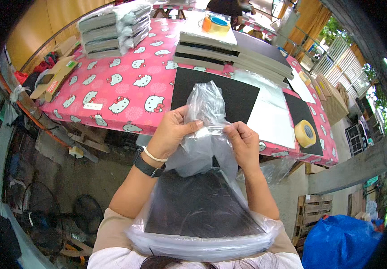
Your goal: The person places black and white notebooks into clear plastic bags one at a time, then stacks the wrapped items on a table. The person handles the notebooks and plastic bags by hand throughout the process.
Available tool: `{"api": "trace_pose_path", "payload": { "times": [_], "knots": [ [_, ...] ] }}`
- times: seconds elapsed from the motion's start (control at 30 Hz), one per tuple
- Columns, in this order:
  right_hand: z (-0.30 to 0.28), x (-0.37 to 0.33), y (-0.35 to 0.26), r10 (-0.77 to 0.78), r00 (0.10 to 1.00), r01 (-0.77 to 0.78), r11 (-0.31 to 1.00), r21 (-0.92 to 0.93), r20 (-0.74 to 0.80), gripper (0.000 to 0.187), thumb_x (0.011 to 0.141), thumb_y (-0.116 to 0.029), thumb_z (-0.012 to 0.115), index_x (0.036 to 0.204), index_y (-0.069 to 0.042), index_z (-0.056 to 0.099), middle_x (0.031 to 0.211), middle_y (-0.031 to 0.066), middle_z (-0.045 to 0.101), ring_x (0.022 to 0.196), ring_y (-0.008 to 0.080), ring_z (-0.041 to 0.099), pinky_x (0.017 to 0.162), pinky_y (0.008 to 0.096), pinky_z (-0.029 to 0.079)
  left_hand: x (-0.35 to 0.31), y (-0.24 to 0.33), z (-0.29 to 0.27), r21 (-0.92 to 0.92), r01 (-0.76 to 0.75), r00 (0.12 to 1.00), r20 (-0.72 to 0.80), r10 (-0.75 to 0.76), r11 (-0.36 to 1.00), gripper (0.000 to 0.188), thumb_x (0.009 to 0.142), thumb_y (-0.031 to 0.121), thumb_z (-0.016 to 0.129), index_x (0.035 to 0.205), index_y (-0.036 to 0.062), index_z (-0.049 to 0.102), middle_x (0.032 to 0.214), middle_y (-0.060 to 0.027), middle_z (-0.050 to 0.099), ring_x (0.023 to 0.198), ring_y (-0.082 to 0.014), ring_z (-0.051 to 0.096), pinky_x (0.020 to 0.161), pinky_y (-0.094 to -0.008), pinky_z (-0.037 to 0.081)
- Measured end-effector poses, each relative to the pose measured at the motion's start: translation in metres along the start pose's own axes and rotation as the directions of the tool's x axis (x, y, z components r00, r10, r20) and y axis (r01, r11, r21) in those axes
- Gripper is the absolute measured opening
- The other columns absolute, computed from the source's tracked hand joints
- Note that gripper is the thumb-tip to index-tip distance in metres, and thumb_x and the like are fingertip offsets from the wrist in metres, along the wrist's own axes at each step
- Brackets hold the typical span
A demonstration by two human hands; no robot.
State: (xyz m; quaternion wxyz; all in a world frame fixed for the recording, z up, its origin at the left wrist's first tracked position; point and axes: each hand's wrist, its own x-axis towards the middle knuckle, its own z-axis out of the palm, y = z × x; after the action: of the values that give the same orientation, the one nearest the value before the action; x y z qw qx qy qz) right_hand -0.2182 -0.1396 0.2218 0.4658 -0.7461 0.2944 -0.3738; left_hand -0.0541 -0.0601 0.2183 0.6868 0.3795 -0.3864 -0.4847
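Both of my hands pinch the gathered mouth of a clear plastic bag [207, 105] in front of me. My left hand [173, 130], with a dark watch and a pale band at its wrist, grips the bunched plastic between thumb and fingers. My right hand [243, 143] is closed on the plastic just to the right. Inside the bag, close to my body, lies a black flat sheet or board [198, 204], apparently the top of a thick stack. Beyond my hands, a black board [233, 89] lies on the pink table.
The pink patterned table [99, 96] bears plastic-wrapped stacks [108, 31] at back left and unwrapped board stacks [204, 49] with tape rolls [218, 24] on top. Another tape roll [305, 133] sits front right. A blue bag [341, 244] and wooden pallet [310, 215] stand lower right; fans [88, 213] lower left.
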Motion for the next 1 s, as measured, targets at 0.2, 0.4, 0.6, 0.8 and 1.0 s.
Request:
{"api": "trace_pose_path", "payload": {
  "times": [0.2, 0.4, 0.6, 0.8, 1.0],
  "knots": [
    [0.005, 0.005, 0.011, -0.059, 0.998, 0.059, 0.998, -0.009, 0.03, 0.019, 0.08, -0.018, 0.057, 0.074, -0.001, 0.057, 0.062, -0.0009, 0.051, 0.057, 0.0039, 0.042, 0.051, 0.0195, 0.035, -0.003, -0.031, 0.008, -0.095, 0.082, 0.997, 0.019, -0.081, 0.992, 0.026, 0.075, 0.008, 0.06, 0.099, 0.0006, 0.052, 0.09, -0.0039, 0.058, 0.078, -0.0083, 0.055, 0.07, -0.022, 0.044],
    [0.004, 0.002, 0.02, -0.004, 0.998, -0.002, 0.995, 0.102, 0.058, 0.011, 0.077, -0.011, 0.06, 0.073, -0.001, 0.057, 0.068, -0.0011, 0.052, 0.061, 0.0054, 0.045, 0.055, 0.0184, 0.036, -0.004, -0.037, 0.016, -0.189, 0.095, 0.995, -0.024, -0.102, 0.977, 0.026, 0.075, 0.014, 0.061, 0.096, 0.0014, 0.053, 0.09, -0.0043, 0.057, 0.08, -0.0103, 0.054, 0.071, -0.0243, 0.043],
    [0.005, 0.005, 0.015, -0.183, 0.983, 0.183, 0.981, 0.056, -0.015, 0.009, 0.073, -0.008, 0.062, 0.071, 0.0, 0.058, 0.071, 0.0042, 0.053, 0.069, 0.0103, 0.049, 0.063, 0.0223, 0.039, -0.006, -0.042, 0.013, -0.222, 0.077, 0.997, -0.003, -0.08, 0.972, 0.025, 0.072, 0.01, 0.061, 0.094, 0.002, 0.054, 0.086, -0.0025, 0.056, 0.079, -0.0092, 0.053, 0.071, -0.0234, 0.042],
    [0.006, 0.0, 0.017, -0.125, 0.991, 0.121, 0.989, 0.09, 0.041, 0.012, 0.074, -0.008, 0.062, 0.068, -0.001, 0.054, 0.067, 0.0022, 0.051, 0.066, 0.0085, 0.048, 0.06, 0.021, 0.038, -0.005, -0.045, 0.015, -0.317, 0.126, 0.991, 0.007, -0.131, 0.94, 0.022, 0.074, 0.012, 0.062, 0.093, 0.0033, 0.053, 0.086, -0.0019, 0.055, 0.079, -0.0096, 0.053, 0.071, -0.0239, 0.042],
    [0.007, -0.003, 0.017, -0.086, 0.994, 0.078, 0.992, 0.101, 0.072, 0.015, 0.078, -0.012, 0.057, 0.069, -0.001, 0.052, 0.064, 0.0019, 0.049, 0.06, 0.0078, 0.044, 0.055, 0.022, 0.036, -0.007, -0.044, 0.02, -0.359, 0.106, 0.992, -0.02, -0.121, 0.927, 0.021, 0.077, 0.014, 0.061, 0.094, 0.0035, 0.053, 0.087, -0.0021, 0.056, 0.079, -0.0095, 0.053, 0.071, -0.0238, 0.043]
  ]
}}
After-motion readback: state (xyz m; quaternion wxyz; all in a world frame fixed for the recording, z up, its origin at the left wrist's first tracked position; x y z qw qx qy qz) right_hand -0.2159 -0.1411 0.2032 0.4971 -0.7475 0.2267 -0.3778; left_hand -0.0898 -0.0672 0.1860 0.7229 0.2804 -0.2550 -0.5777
